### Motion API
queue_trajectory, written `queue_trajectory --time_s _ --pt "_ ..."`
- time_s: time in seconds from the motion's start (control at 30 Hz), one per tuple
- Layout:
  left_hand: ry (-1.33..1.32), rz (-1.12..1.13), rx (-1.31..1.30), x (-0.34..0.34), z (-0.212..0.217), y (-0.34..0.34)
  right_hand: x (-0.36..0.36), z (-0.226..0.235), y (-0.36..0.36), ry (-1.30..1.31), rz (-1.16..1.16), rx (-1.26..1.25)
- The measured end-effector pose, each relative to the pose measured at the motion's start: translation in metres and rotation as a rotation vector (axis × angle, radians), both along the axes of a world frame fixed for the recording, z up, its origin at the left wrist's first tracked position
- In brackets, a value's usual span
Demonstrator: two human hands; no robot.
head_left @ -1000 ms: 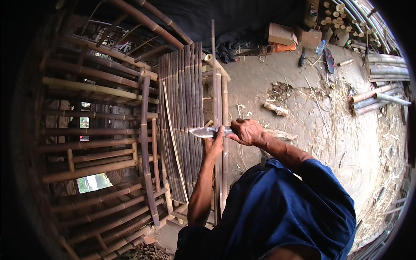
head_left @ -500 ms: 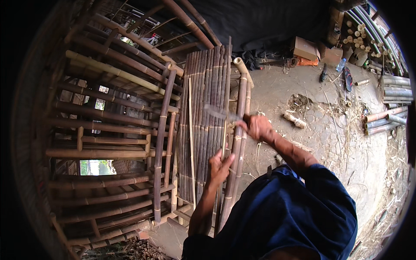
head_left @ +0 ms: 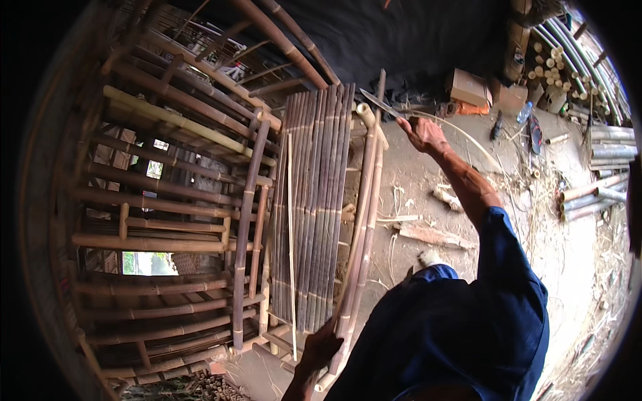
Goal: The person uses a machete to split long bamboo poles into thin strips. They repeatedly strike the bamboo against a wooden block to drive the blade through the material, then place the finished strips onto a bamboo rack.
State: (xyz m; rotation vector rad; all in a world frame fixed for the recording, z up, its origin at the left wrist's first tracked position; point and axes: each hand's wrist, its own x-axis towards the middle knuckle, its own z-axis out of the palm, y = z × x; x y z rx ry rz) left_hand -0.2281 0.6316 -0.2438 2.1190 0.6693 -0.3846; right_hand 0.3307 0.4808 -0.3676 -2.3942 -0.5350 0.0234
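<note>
My right hand (head_left: 426, 134) is closed round the handle of a knife (head_left: 380, 103). The blade points away to the upper left, beyond the far end of the bamboo bench. A thin, pale strip (head_left: 471, 137) curves from beside this hand toward the right. Low in the picture, my left hand (head_left: 322, 346) is in shadow by the bench's near end, its fingers curled round the lower end of a long bamboo strip (head_left: 352, 264). That strip runs away from me along the bench's right rail. Its far end rises near the knife.
The slatted bench top (head_left: 311, 200) carries a loose pale strip (head_left: 291, 234) on its left side. Bamboo frames (head_left: 160, 200) stand stacked at left. Shavings and a split bamboo piece (head_left: 435, 235) litter the floor; a cardboard box (head_left: 470, 87) and bamboo poles (head_left: 605, 150) lie farther off.
My right hand with the knife has swung away from me, toward the bench's far end. My left hand has drawn back toward me. A curved pale strip now shows beside the right hand.
</note>
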Motion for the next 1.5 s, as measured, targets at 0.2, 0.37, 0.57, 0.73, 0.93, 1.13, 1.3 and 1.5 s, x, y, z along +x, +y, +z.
queue_trajectory --time_s 0.2,0.37,0.57,0.73,0.93,1.13,1.3,1.5 --pt "0.070 -0.042 0.155 -0.005 0.014 -0.021 0.053 -0.003 -0.022 0.037 0.051 0.009" --pt "0.011 0.005 -0.093 -0.137 -0.059 -0.006 0.157 -0.027 -0.078 -0.110 -0.234 0.056" --pt "0.065 0.152 0.032 0.053 -0.018 -0.035 0.008 0.006 -0.055 0.020 -0.008 0.312" --pt "-0.451 0.119 -0.145 0.192 -0.035 -0.025 -0.207 0.028 -0.012 0.197 0.633 -0.094" --pt "-0.531 0.325 -0.348 0.202 -0.034 -0.026 -0.258 0.019 -0.011 -0.017 0.606 0.265" --pt "-0.466 0.160 -0.371 0.128 -0.011 -0.045 -0.225 0.001 -0.002 0.110 0.366 0.103" --pt "-0.399 0.187 -0.213 0.079 -0.043 -0.002 -0.332 0.032 0.002 -0.007 0.717 0.223" --pt "-0.534 0.202 -0.229 0.033 -0.025 0.008 -0.338 0.027 0.044 -0.109 0.608 0.245"
